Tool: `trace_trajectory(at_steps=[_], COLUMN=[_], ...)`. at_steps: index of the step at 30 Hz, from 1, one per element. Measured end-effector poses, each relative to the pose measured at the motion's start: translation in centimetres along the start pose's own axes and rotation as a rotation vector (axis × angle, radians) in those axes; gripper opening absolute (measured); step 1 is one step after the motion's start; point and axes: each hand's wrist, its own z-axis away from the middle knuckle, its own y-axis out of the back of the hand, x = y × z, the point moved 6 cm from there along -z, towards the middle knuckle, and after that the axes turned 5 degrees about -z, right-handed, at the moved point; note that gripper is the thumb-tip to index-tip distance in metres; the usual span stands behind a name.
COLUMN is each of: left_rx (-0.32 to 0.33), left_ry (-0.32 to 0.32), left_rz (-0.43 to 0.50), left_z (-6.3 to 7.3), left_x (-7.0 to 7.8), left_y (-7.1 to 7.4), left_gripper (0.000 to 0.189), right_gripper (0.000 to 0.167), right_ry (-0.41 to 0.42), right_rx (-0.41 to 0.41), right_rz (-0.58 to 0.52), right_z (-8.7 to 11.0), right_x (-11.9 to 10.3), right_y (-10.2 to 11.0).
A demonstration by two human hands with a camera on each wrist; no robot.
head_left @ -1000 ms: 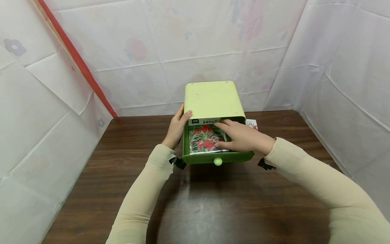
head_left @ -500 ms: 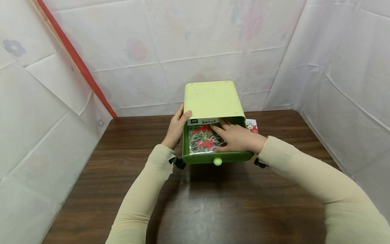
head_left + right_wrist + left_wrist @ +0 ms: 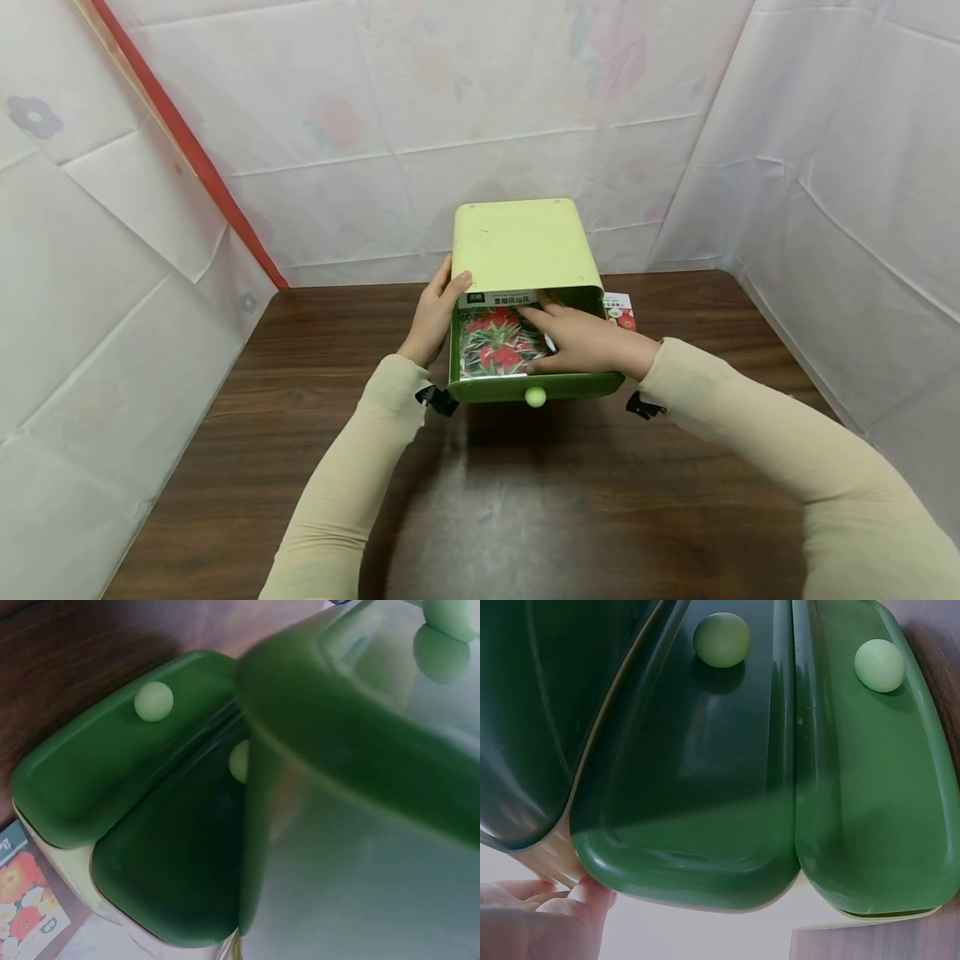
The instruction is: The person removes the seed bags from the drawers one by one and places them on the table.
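Observation:
On the table stands a pale yellow-green cabinet [image 3: 521, 242] with its top drawer [image 3: 480, 389] pulled out. A seed packet [image 3: 498, 337] printed with red flowers lies in that drawer. My right hand [image 3: 581, 337] reaches in from the right, fingers spread over the packet's right part, the thumb near its lower edge; some fingertips are hidden under the cabinet top. My left hand [image 3: 435, 317] rests along the cabinet's left side, thumb at the top front corner. In the left wrist view, the left hand's fingers [image 3: 547, 922] touch the cabinet's side.
Two closed dark green drawers with round knobs sit below: a middle drawer [image 3: 690, 765] and a bottom drawer [image 3: 885, 787]. Another flower packet [image 3: 30, 892] lies on the wooden table [image 3: 525, 517] to the cabinet's right. White sheeting [image 3: 420, 150] hangs behind and at both sides.
My right hand has moved left and deeper over the drawer, and the packet in it has shifted slightly left. More of the packet beside the cabinet shows. My left hand stays put.

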Motion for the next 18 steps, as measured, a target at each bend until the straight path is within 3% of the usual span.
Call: trace_trajectory(at_steps=[6, 13, 18], left_rx=[-0.004, 0.003, 0.011], left_ry=[-0.009, -0.016, -0.035], left_rz=[-0.029, -0.028, -0.016], left_z=[1.2, -0.3, -0.6], left_x=[1.9, -0.4, -1.1], left_y=[-0.2, 0.1, 0.2], left_gripper=[0.07, 0.071, 0.073], right_gripper=[0.081, 0.076, 0.074], right_ry=[-0.032, -0.063, -0.111], right_rx=[0.004, 0.031, 0.053], right_rz=[-0.102, -0.261, -0.502], right_z=[0.2, 0.9, 1.4], right_x=[0.2, 0.2, 0.2], right_y=[0.3, 0.6, 0.6])
